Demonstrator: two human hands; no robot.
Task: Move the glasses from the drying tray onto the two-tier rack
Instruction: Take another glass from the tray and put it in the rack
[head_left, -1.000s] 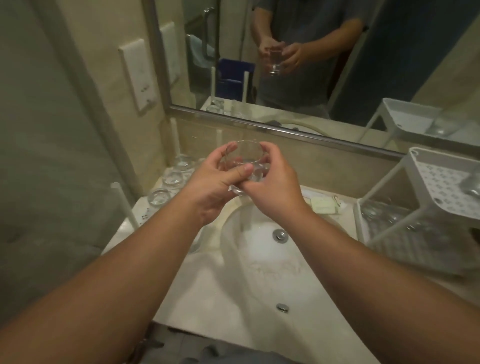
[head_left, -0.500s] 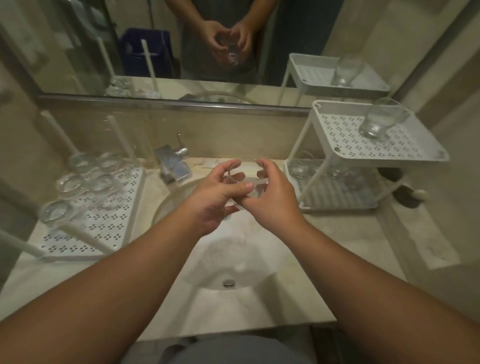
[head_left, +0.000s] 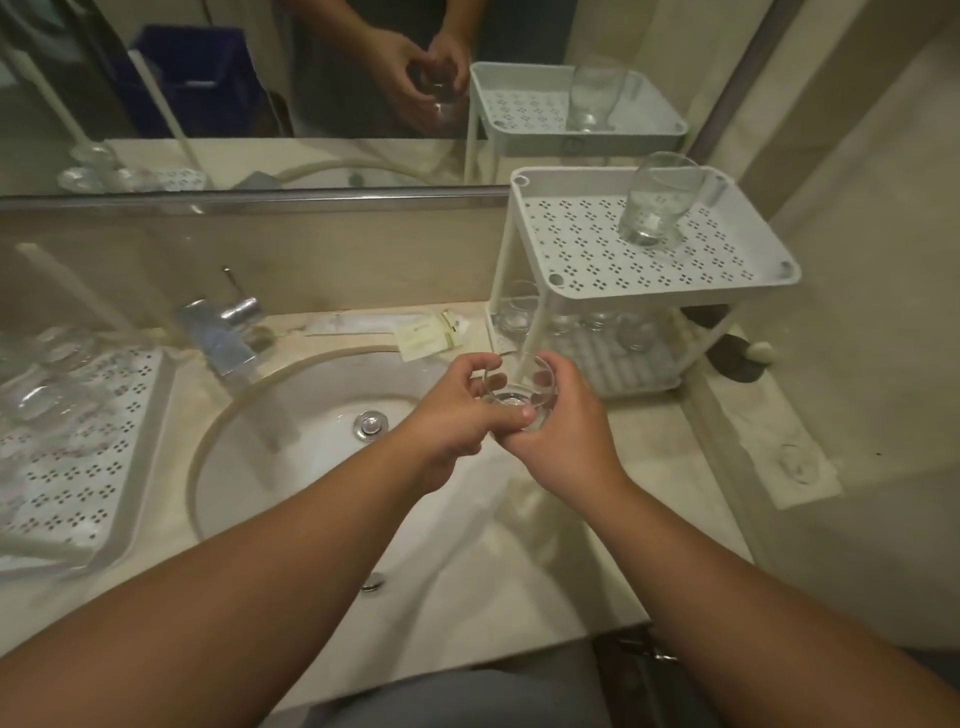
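Over the sink (head_left: 311, 457): left hand (head_left: 449, 421) and right hand (head_left: 563, 428) both grasp one glass (head_left: 519, 387).
Rack (head_left: 540, 249) top: one glass, seemingly upright.

A bathroom: sink (head_left: 311, 447), faucet (head_left: 223, 332), wall mirror (head_left: 234, 78).

A clear glass (head_left: 519, 395) is upright, mouth up, gripped between the left hand (head_left: 447, 421) and right hand (head_left: 566, 431) just in front of the two-tier rack (head_left: 571, 291), a white perforated stand at the counter's right edge. 1 glass (head_left: 655, 205) stands near the back right corner of its top shelf; several more (head_left: 597, 325) crowd the bottom shelf (count unclear). The drying tray (head_left: 130, 467) at the counter's left edge holds blurred glasses (head_left: 36, 384).
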